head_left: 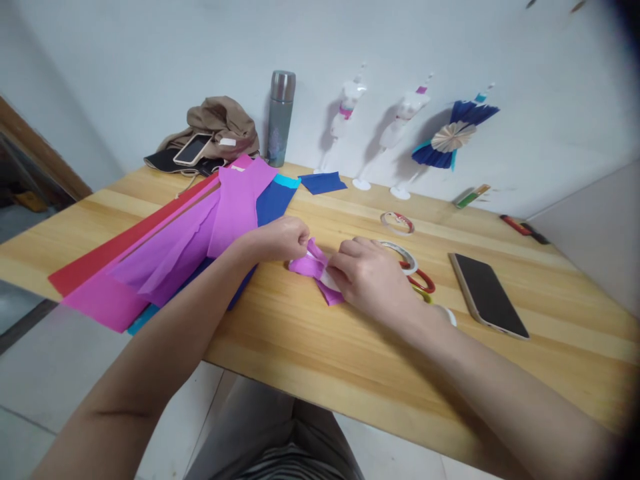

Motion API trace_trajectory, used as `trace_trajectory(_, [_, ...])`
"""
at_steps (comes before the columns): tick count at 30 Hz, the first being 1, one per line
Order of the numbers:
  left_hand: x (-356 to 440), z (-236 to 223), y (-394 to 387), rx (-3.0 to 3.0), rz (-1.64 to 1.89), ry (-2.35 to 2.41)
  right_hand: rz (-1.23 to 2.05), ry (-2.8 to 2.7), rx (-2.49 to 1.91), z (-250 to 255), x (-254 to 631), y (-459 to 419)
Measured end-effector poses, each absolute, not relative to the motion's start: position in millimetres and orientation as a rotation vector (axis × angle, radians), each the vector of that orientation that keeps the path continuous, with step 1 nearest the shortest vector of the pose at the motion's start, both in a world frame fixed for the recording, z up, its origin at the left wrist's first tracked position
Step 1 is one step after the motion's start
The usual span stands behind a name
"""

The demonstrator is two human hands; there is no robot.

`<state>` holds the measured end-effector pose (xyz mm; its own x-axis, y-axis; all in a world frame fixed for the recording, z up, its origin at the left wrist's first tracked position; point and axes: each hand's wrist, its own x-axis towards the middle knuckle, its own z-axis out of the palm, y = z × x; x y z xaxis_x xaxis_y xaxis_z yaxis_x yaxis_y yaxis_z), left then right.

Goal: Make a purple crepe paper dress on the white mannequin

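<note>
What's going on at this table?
Someone is working with bare hands on a small purple piece with white showing in it. The right hand pinches it, and the left hand, curled at its upper edge, seems to hold it too. Coloured sheets lie to the left; several rings and a phone lie to the right. Along the back stand three small dress forms, one in a dark blue outfit with a cream fan.
</note>
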<state>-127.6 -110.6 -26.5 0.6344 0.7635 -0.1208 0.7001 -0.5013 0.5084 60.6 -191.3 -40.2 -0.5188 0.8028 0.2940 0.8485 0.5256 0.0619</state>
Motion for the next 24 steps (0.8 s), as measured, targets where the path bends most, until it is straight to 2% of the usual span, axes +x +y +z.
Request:
trace_trajectory(3, [-128, -27, -111, 2.309, 0.163, 1.157, -0.494, -2.549, -1.289, -39, 65, -194])
trace_trajectory(14, [-130, -25, -111, 2.23, 0.136, 1.132, -0.801, -2.451, -1.173, -50, 56, -187])
trace_trajectory(24, [-131, -26, -109, 2.271, 0.127, 1.092, -0.723, -2.679, -1.221, -45, 56, -184])
